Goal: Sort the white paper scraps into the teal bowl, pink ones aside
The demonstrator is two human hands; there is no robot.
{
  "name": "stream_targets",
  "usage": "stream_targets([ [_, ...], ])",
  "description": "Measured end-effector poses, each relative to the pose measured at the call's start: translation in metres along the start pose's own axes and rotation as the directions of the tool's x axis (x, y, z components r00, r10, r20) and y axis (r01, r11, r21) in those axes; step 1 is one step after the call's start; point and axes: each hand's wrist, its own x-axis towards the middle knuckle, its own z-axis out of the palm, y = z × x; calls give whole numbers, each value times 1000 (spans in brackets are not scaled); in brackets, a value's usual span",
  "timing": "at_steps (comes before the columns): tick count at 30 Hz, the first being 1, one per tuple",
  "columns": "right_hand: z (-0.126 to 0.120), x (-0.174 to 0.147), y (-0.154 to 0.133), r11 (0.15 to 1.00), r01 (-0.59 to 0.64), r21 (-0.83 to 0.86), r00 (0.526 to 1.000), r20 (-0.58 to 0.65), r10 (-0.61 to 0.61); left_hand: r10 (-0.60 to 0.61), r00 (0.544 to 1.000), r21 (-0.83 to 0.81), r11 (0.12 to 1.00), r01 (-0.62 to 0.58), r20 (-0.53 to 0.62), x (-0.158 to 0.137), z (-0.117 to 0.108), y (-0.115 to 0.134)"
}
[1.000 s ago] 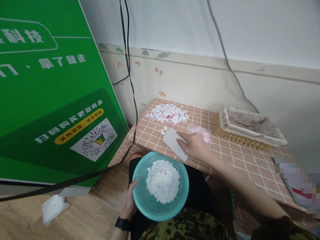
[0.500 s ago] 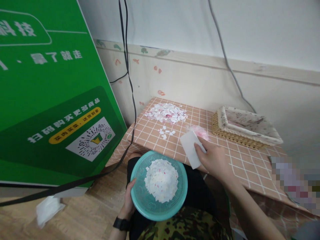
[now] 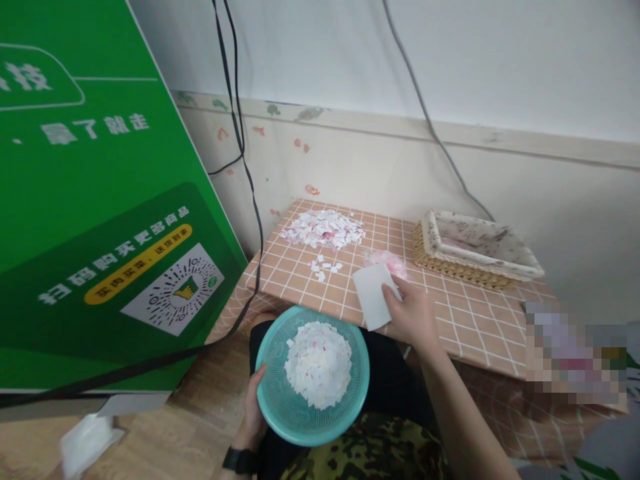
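My left hand (image 3: 256,400) grips the left rim of a round teal plastic colander (image 3: 280,423), its thumb over the edge. In the colander lies a heap of small white paper scraps (image 3: 319,365) with a few pink bits. A white card (image 3: 373,297) is pinched in my right hand (image 3: 413,313), held tilted over the table's front edge. Behind the card, partly covered, is a small pile of pale pink shreds (image 3: 387,261). Farther back on the table sits a larger pile of white and pink scraps (image 3: 325,229), with several loose pieces (image 3: 323,267) in front of it.
The table (image 3: 465,317) has a brown checked cloth. A wicker basket (image 3: 450,267) with cloth lining stands at the back right. Black cables (image 3: 255,220) hang at the left before a green printed panel (image 3: 100,200). A white bag (image 3: 87,440) lies on the floor.
My view has shifted slightly, so most things sit a little farther left. Both hands keep their holds on the colander and the card; the card's tilt has changed slightly.
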Motion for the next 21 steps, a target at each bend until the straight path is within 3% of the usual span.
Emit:
stream_targets([
  [6,-20,10,8,999,-29,-41,993,-118,24,-13,1000,7,1000,13,8,1,4,0],
  [14,5,-1,-31,979,127,157,992,-2,-128,-36,999,-16,999,36,4,-1,4,0],
  [21,13,16,-20,997,79,6,993,-83,-78,-26,998,-34,999,28,55,0,1,-1],
])
